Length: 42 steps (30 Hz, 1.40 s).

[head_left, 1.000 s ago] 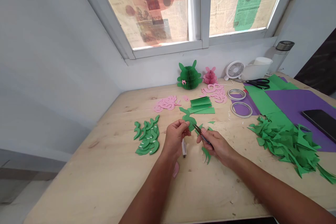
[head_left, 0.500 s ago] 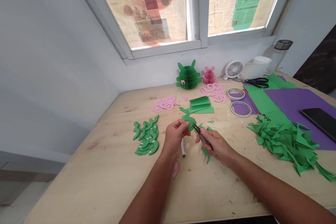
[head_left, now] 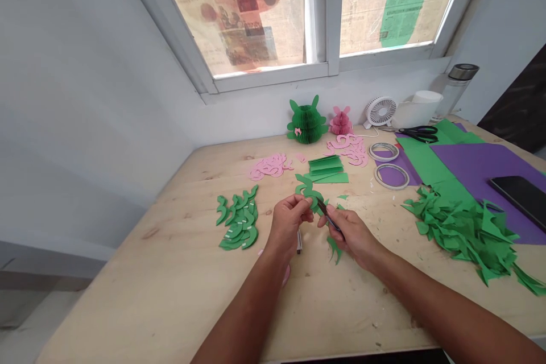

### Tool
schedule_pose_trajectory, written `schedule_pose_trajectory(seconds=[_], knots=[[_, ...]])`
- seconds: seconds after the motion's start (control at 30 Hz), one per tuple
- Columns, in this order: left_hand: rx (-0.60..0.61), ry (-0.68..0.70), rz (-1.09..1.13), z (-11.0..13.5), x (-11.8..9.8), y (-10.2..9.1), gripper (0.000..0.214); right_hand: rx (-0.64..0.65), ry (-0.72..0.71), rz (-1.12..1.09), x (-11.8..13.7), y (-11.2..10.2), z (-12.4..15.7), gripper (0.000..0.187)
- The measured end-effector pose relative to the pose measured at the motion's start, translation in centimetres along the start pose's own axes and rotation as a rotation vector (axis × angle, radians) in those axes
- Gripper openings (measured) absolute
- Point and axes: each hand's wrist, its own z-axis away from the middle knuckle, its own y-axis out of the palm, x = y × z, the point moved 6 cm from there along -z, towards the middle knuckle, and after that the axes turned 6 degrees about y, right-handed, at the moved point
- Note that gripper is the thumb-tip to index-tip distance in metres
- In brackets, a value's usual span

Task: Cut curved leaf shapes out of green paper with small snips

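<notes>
Between the thumb and fingers of my left hand point(head_left: 292, 217) is a curvy green paper cutout point(head_left: 304, 183), held up over the table. My right hand point(head_left: 352, 233) is closed round a small pair of scissors point(head_left: 326, 213), whose blades meet the paper's right edge. Below my hands lie green paper scraps point(head_left: 334, 250) and a pen-like white stick point(head_left: 299, 242), partly covered by my left hand. A pink paper piece point(head_left: 286, 276) shows beside my left forearm. To the left rests a pile of cut green curved pieces point(head_left: 241, 227), some with white strips on them.
Pink cutouts point(head_left: 271, 166), folded green paper point(head_left: 325, 165) and tape rolls point(head_left: 391, 176) lie farther back. Green and pink paper figures point(head_left: 307, 128) stand by the wall near a fan point(head_left: 381, 111). On the right are black scissors point(head_left: 420, 133), a scrap heap point(head_left: 464, 233) and a phone point(head_left: 522, 199).
The green cutout has shifted slightly to the right and turned a little in my left hand. The scissor blades look closer together now.
</notes>
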Motion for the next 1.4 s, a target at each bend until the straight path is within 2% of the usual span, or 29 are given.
schedule_pose_trajectory(seconds=[1.4], knots=[[-0.011,-0.041,0.040,-0.20,0.73,-0.01,0.021,-0.026,0.000,-0.046,-0.29,-0.02,-0.26,0.046]])
